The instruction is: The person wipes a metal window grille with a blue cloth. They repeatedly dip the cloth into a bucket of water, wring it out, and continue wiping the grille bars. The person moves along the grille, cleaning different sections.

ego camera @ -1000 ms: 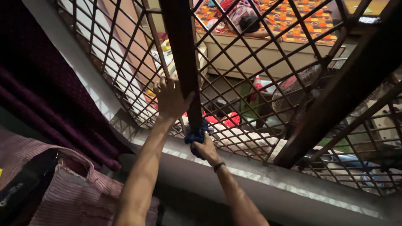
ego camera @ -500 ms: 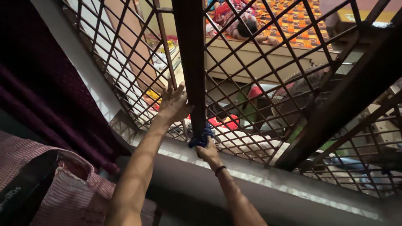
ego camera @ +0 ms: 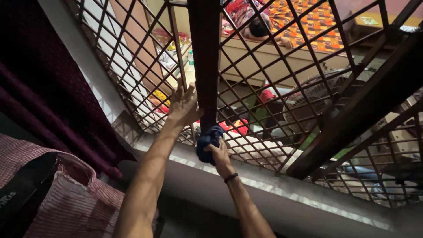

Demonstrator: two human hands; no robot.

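We count two hands: the left hand (ego camera: 184,107) at ten o'clock and the right hand (ego camera: 219,155) at the centre. We see one blue cloth (ego camera: 206,145), one dark upright bar (ego camera: 205,61), one maroon curtain (ego camera: 39,83) at nine o'clock and one fan (ego camera: 308,99) at three.

Bare forearms, no sleeves; dark band (ego camera: 231,177) on right wrist.

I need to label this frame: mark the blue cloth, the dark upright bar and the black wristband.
blue cloth (ego camera: 206,145), head view, on its bunched middle.
dark upright bar (ego camera: 205,61), head view, on its flat front face.
black wristband (ego camera: 231,177), head view, on the strip across the right wrist.
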